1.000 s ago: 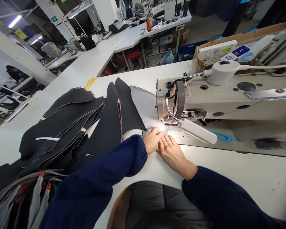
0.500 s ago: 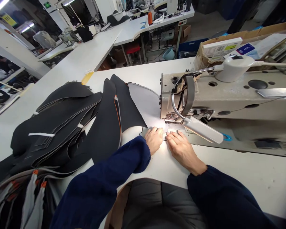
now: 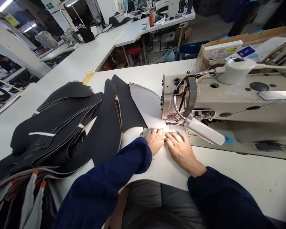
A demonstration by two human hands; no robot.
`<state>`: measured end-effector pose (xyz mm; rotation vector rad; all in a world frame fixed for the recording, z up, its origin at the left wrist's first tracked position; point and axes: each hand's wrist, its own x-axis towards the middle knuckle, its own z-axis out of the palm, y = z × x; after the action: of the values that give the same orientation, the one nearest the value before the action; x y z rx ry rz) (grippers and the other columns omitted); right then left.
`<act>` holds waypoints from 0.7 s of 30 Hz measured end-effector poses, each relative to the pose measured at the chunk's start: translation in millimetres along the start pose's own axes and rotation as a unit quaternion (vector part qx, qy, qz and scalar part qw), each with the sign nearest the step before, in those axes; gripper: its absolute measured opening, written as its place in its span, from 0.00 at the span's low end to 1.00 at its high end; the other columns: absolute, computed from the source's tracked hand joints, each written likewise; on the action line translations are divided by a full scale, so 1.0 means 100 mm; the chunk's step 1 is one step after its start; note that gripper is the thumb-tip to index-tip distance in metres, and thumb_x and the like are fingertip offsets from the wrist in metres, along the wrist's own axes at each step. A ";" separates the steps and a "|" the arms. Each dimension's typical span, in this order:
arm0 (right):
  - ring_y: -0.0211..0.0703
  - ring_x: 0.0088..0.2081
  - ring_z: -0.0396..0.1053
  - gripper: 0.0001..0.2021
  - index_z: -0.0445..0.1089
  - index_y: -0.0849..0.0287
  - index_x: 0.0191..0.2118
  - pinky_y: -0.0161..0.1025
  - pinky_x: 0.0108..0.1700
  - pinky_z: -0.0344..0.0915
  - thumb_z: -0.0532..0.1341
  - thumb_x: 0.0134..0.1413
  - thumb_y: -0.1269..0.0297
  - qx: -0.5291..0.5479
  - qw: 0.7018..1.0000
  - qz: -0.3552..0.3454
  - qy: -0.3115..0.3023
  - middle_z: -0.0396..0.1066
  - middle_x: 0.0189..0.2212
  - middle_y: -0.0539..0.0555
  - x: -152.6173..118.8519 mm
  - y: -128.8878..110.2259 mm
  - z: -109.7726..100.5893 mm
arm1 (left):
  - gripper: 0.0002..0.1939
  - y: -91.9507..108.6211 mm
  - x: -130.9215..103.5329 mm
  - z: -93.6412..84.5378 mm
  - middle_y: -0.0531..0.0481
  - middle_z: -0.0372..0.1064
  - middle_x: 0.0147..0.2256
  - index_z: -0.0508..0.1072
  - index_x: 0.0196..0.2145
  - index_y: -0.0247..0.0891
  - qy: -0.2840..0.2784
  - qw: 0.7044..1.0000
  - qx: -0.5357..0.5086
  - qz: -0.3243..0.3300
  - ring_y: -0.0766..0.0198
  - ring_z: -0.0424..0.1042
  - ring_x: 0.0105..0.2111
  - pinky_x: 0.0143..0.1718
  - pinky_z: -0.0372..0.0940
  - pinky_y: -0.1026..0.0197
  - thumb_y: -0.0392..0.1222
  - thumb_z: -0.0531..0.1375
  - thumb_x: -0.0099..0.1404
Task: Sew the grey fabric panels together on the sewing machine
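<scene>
My left hand [image 3: 155, 141] rests beside the needle area of a beige sewing machine [image 3: 228, 95], its fingers bent and close together over the end of a grey and black fabric piece [image 3: 143, 101]. My right hand [image 3: 181, 152] lies just to the right, fingertips down at the near edge of the machine's plate. The two hands nearly touch. What lies beneath the fingertips is too small and brightly lit to make out. A lamp [image 3: 205, 131] on a flexible neck shines on this spot. Black fabric with an orange-edged seam [image 3: 109, 127] lies left of my left hand.
Stacked black fabric pieces [image 3: 57, 127] cover the left of the white table [image 3: 240, 168]. Grey strips with orange ends [image 3: 30, 200] hang at the lower left. Behind the machine stands a cardboard box [image 3: 201, 60]. Farther back are another worktable [image 3: 131, 33] and a person [image 3: 6, 63].
The view has shifted slightly. Both hands stay by the needle area, with my right fingertips a little nearer my left hand.
</scene>
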<state>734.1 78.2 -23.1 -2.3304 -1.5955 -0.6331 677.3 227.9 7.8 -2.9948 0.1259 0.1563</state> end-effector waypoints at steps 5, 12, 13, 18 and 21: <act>0.53 0.50 0.63 0.12 0.72 0.64 0.39 0.54 0.55 0.53 0.51 0.57 0.78 -0.033 0.999 -0.001 -0.012 0.71 0.50 0.61 0.01 0.00 0.05 | 0.14 0.00 0.02 0.04 0.43 0.63 0.45 0.73 0.46 0.35 0.021 1.000 0.012 0.007 0.55 0.62 0.43 0.36 0.62 0.57 0.33 0.51 0.69; 0.53 0.52 0.62 0.11 0.71 0.65 0.41 0.50 0.53 0.54 0.54 0.57 0.76 -0.016 0.999 0.039 -0.003 0.71 0.51 0.61 0.04 0.03 0.08 | 0.14 -0.03 0.23 0.05 0.42 0.64 0.45 0.74 0.44 0.37 0.036 0.999 -0.011 -0.012 0.55 0.61 0.44 0.39 0.62 0.56 0.37 0.50 0.70; 0.53 0.53 0.62 0.10 0.71 0.64 0.41 0.49 0.53 0.54 0.54 0.57 0.76 -0.010 0.999 0.045 -0.006 0.70 0.51 0.61 0.03 0.04 0.08 | 0.14 -0.03 0.28 0.04 0.43 0.64 0.45 0.74 0.43 0.37 0.034 0.999 -0.015 -0.015 0.54 0.61 0.45 0.40 0.62 0.56 0.38 0.50 0.70; 0.53 0.52 0.63 0.10 0.71 0.64 0.40 0.48 0.50 0.54 0.54 0.56 0.77 0.002 0.998 0.058 0.002 0.71 0.50 0.60 0.02 0.05 0.09 | 0.13 -0.07 0.44 0.02 0.43 0.65 0.45 0.76 0.40 0.36 0.015 0.999 -0.034 -0.035 0.55 0.60 0.46 0.45 0.63 0.55 0.38 0.51 0.69; 0.53 0.51 0.64 0.11 0.71 0.65 0.41 0.48 0.50 0.55 0.54 0.56 0.77 0.002 0.999 0.052 0.006 0.71 0.50 0.61 0.03 0.06 0.08 | 0.12 -0.09 0.47 0.00 0.41 0.65 0.45 0.76 0.39 0.36 0.021 0.998 -0.052 -0.031 0.53 0.60 0.47 0.46 0.63 0.52 0.38 0.53 0.67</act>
<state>742.0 82.2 -28.8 -2.3848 -1.4580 -0.6183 724.8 232.9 3.7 -3.1027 0.0301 0.0954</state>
